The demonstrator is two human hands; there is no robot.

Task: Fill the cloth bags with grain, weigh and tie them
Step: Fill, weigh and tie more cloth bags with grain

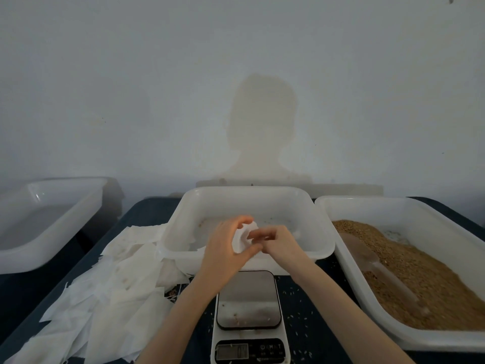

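Nearest my view sits a white digital kitchen scale with a grey steel platform [249, 300], its display unreadable and a few stray grains on it. Beyond it stands a shallow white plastic tub [249, 198], holding only scattered specks. To the right, a second white plastic tub [446, 224] holds brown grain [420, 274] with a translucent plastic scoop [380, 271] lying in it. A third white tub [39, 206] at far left is cut off; I cannot make out its contents. Flat white cloth bags [110, 292] lie heaped on the dark tabletop [315, 324]. My left hand [225, 250] grips a small filled white cloth bag [244, 239] above the middle tub; my right hand [278, 241] pinches at its gathered neck, fingers curled. Any tie string is hidden.
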